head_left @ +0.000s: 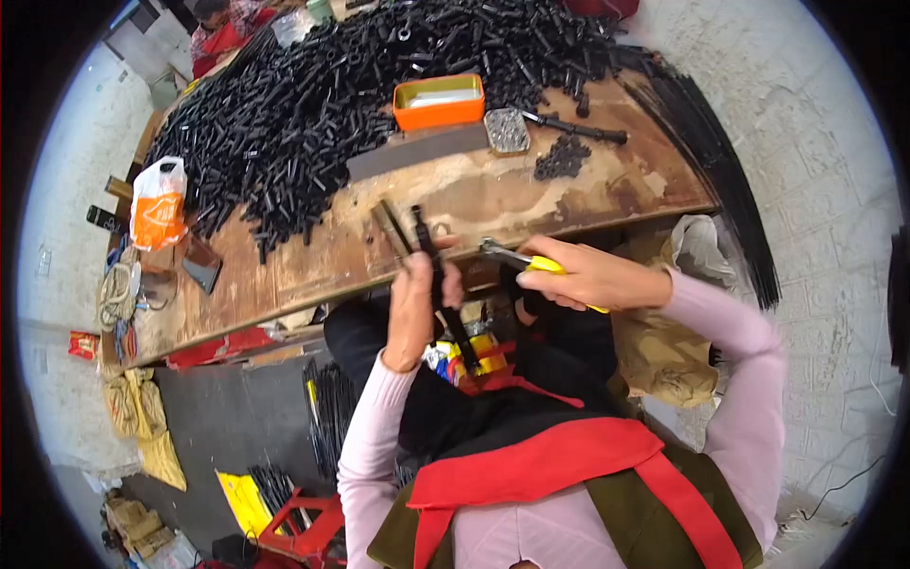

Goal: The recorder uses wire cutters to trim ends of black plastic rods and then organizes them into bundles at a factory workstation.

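My left hand [410, 305] is closed around a long black tube-like part [456, 330]. The part slants across the table's near edge, its narrower end over the tabletop and its other end over my lap. In my right hand [602, 273] is a yellow-handled tool with a metal head [502, 252], a wrench by its look. The head points at the black part, with a gap between them. Close to my left fingers, a flat metal strip [391, 226] stands out over the tabletop; whether the hand touches it I cannot tell. A small ring [442, 229] lies beyond.
A large heap of black parts [294, 123] covers the far and left side of the wooden table [493, 204]. An orange box [439, 114], a tray of small metal pieces [507, 131] and black nuts [562, 156] stand beyond my hands. Long black rods [725, 166] overhang the right edge.
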`<action>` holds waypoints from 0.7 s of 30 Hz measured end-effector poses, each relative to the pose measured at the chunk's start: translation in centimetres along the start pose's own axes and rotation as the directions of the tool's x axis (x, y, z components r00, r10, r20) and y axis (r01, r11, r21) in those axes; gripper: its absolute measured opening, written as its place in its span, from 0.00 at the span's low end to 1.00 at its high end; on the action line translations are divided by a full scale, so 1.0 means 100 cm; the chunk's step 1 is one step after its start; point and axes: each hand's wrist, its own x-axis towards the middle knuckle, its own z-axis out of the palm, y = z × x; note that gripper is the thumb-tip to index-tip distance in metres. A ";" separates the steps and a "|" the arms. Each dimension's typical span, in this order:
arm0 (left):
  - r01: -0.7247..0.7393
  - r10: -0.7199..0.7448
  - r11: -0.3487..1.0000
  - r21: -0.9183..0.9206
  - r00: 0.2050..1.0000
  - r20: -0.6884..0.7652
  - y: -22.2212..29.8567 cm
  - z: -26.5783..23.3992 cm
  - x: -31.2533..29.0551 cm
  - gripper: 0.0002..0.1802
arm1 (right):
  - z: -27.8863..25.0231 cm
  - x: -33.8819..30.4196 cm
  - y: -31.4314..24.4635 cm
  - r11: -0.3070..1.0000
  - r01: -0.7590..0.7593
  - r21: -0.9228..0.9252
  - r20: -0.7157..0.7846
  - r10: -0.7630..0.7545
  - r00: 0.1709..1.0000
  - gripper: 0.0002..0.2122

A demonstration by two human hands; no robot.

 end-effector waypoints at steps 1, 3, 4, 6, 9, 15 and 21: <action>-0.011 0.014 0.999 0.033 0.994 -0.104 0.007 -0.007 -0.001 0.31 | -0.008 -0.010 0.023 0.999 -0.013 -0.045 -0.125 0.007 0.992 0.16; -0.081 0.120 0.987 0.136 0.942 -0.313 0.029 -0.027 -0.009 0.31 | -0.040 -0.020 0.081 0.920 0.079 -0.383 -0.381 -0.235 0.894 0.17; -0.131 0.207 0.969 0.210 0.892 -0.402 0.045 -0.032 -0.015 0.32 | -0.046 -0.025 0.094 0.736 0.057 -0.674 -0.492 -0.506 0.709 0.17; -0.323 0.421 0.900 0.291 0.815 -0.398 0.068 -0.035 -0.025 0.37 | -0.059 -0.033 0.083 0.685 -0.388 -0.617 -0.717 -0.286 0.636 0.16; -0.457 0.562 0.822 0.340 0.747 -0.355 0.096 -0.016 -0.033 0.46 | -0.085 0.000 0.110 0.478 -0.561 -0.675 -0.735 -0.373 0.566 0.16; -0.673 0.566 0.736 -0.078 0.675 -0.473 0.120 -0.034 -0.071 0.32 | 0.080 -0.027 0.071 0.859 0.427 -0.281 0.140 -0.404 0.904 0.12; -0.439 0.012 0.390 -0.809 0.881 -0.472 0.028 -0.040 -0.066 0.26 | 0.073 -0.045 0.079 0.574 0.652 0.495 -0.541 -0.384 0.748 0.23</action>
